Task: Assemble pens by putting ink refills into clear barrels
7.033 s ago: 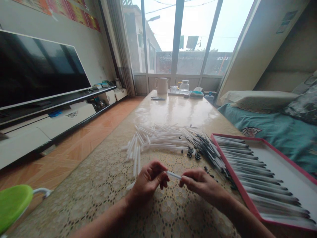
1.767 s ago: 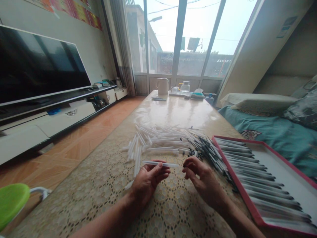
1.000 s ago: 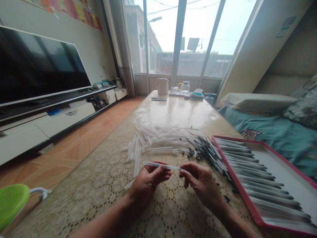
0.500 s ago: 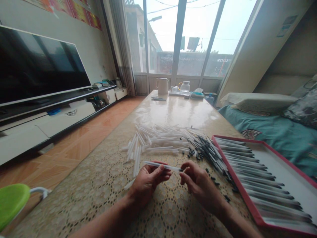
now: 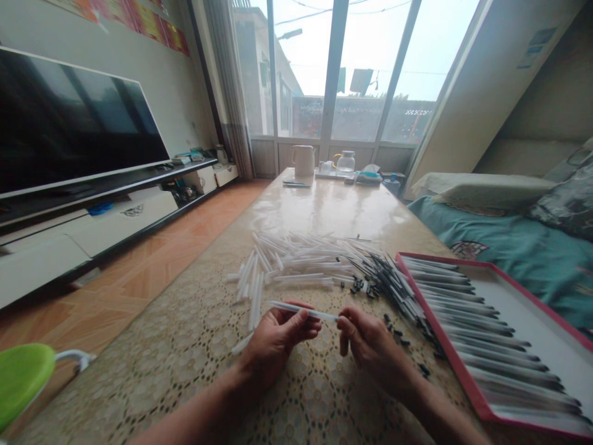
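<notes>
Between my two hands a white pen (image 5: 319, 314) lies nearly level above the patterned table. My left hand (image 5: 278, 337) is closed around its middle, thumb on top. My right hand (image 5: 368, 340) pinches the pen's right end, and its fingers hide the black tip there. Just beyond are a loose heap of white pen barrels (image 5: 301, 259), a sheaf of dark ink refills (image 5: 389, 281) and small black plugs (image 5: 359, 285). More black plugs (image 5: 398, 337) lie scattered beside my right wrist.
A red-rimmed box (image 5: 486, 408) with a row of pens (image 5: 482, 327) stands at the right. Farther back on the table (image 5: 333, 213) are a beige pitcher (image 5: 304, 162), a glass jug (image 5: 346, 162) and a tissue pack (image 5: 369, 175). A green stool (image 5: 25, 377) is at lower left.
My right-hand fingers have closed over the pen's black end, which showed before. My left hand and the pen have hardly moved.
</notes>
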{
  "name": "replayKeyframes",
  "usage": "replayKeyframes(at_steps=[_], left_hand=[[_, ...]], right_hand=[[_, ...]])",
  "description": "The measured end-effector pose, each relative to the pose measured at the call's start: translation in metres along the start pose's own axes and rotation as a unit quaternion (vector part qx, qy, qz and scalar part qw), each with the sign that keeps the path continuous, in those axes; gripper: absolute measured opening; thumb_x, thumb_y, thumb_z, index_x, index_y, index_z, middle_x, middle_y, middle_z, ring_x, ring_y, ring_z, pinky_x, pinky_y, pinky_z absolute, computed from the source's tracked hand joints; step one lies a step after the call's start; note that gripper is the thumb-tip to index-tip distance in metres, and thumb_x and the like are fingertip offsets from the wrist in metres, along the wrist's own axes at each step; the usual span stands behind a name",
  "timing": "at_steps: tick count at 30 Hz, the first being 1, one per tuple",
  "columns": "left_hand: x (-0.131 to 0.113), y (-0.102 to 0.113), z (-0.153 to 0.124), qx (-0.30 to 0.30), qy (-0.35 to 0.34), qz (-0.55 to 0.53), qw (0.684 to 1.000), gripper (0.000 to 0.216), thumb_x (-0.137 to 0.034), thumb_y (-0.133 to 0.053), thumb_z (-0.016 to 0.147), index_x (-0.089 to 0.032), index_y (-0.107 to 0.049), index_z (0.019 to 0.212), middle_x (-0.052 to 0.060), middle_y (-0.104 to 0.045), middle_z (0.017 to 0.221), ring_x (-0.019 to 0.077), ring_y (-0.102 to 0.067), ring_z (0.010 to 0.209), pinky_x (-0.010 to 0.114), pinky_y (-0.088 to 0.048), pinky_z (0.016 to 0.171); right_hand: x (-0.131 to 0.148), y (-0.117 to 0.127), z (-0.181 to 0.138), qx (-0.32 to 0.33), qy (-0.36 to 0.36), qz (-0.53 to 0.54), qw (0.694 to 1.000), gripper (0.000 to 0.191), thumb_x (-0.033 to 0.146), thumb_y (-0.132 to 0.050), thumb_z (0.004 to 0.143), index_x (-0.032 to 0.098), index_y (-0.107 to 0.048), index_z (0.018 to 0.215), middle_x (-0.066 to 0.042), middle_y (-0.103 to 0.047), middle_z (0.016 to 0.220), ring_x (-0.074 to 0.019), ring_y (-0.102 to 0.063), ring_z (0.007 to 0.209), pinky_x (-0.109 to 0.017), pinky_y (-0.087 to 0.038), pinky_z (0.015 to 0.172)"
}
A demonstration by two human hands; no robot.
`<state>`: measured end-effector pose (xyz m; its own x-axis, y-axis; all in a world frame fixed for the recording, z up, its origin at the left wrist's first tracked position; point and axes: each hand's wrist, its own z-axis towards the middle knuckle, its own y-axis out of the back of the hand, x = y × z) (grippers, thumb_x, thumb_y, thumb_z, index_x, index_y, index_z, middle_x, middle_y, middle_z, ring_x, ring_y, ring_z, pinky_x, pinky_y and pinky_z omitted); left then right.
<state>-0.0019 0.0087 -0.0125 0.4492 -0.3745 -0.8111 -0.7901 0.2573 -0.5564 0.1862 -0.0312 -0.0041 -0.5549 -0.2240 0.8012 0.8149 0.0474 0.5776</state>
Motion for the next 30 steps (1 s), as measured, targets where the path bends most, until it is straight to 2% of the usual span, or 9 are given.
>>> replayKeyframes(at_steps=[3,8,10,14,19,21,25,30], left_hand=[[0.0008,0.0007,0.0004,0.004,0.002,0.003,1.0,0.022,-0.027,-0.076,0.069,-0.012,-0.068,0.084,0.008,-0.074,0.073,0.0149,-0.068,0.066,0.024,-0.053,0.065],[0.0003,0.0002,0.0026,-0.011,-0.004,0.0,1.0,0.024,-0.028,-0.077,0.067,-0.012,-0.068,0.082,0.007,-0.074,0.072,0.0142,-0.068,0.066,0.024,-0.053,0.065],[0.0,0.0002,0.0028,-0.004,-0.002,0.001,1.0,0.024,-0.028,-0.077,0.067,-0.012,-0.068,0.082,0.007,-0.074,0.073,0.0144,-0.068,0.066,0.024,-0.053,0.065],[0.0,0.0002,0.0017,0.005,0.0,0.004,1.0,0.023,-0.028,-0.076,0.069,-0.012,-0.068,0.083,0.008,-0.074,0.073,0.0147,-0.068,0.066,0.025,-0.053,0.066],[0.0004,-0.0003,0.0008,-0.009,-0.006,0.001,1.0,0.023,-0.028,-0.076,0.068,-0.012,-0.068,0.083,0.007,-0.073,0.073,0.0148,-0.068,0.067,0.025,-0.053,0.066],[0.0005,-0.0002,0.001,-0.007,-0.004,0.004,1.0,0.023,-0.028,-0.076,0.069,-0.012,-0.068,0.083,0.007,-0.073,0.073,0.015,-0.068,0.066,0.025,-0.053,0.066],[0.0,-0.0001,0.0013,0.001,-0.001,0.009,1.0,0.023,-0.028,-0.076,0.069,-0.012,-0.068,0.084,0.008,-0.074,0.074,0.015,-0.068,0.066,0.025,-0.053,0.065],[-0.0006,-0.0012,0.0009,-0.008,-0.004,0.005,1.0,0.025,-0.029,-0.077,0.067,-0.012,-0.068,0.083,0.007,-0.074,0.073,0.0147,-0.068,0.066,0.024,-0.052,0.065]], right_hand=[[-0.0022,-0.001,0.0001,-0.006,-0.002,-0.01,1.0,0.042,0.042,-0.028,0.096,0.02,-0.049,0.068,0.001,-0.059,0.051,-0.0116,-0.053,0.049,-0.022,-0.037,0.055],[0.0007,0.0007,-0.0011,0.007,-0.009,0.002,1.0,0.02,0.039,-0.04,0.093,0.02,-0.047,0.092,0.004,-0.062,0.057,-0.0115,-0.054,0.05,-0.021,-0.037,0.054],[0.0015,0.0005,-0.0012,0.006,-0.002,-0.004,1.0,0.023,0.038,-0.037,0.094,0.02,-0.047,0.085,0.003,-0.062,0.056,-0.0114,-0.054,0.05,-0.022,-0.037,0.055],[0.0018,0.0001,-0.001,0.003,0.004,-0.023,1.0,0.04,0.041,-0.027,0.096,0.02,-0.048,0.07,0.0,-0.06,0.054,-0.0122,-0.055,0.052,-0.023,-0.037,0.056],[0.0011,0.0017,-0.0013,0.008,0.003,-0.025,1.0,0.022,0.038,-0.036,0.094,0.02,-0.048,0.093,0.003,-0.062,0.057,-0.012,-0.055,0.05,-0.022,-0.037,0.055],[-0.0004,0.001,-0.001,0.011,0.005,-0.025,1.0,0.024,0.038,-0.034,0.095,0.02,-0.047,0.087,0.003,-0.061,0.056,-0.0119,-0.055,0.05,-0.022,-0.038,0.056],[-0.0017,-0.0003,-0.0007,0.006,0.005,-0.031,0.999,0.04,0.041,-0.025,0.097,0.02,-0.047,0.071,0.0,-0.061,0.055,-0.0125,-0.056,0.053,-0.023,-0.038,0.058],[0.0007,0.0021,-0.0014,0.014,-0.006,-0.028,0.999,0.027,0.042,-0.035,0.094,0.02,-0.048,0.085,0.003,-0.062,0.057,-0.0122,-0.056,0.052,-0.022,-0.038,0.056]])
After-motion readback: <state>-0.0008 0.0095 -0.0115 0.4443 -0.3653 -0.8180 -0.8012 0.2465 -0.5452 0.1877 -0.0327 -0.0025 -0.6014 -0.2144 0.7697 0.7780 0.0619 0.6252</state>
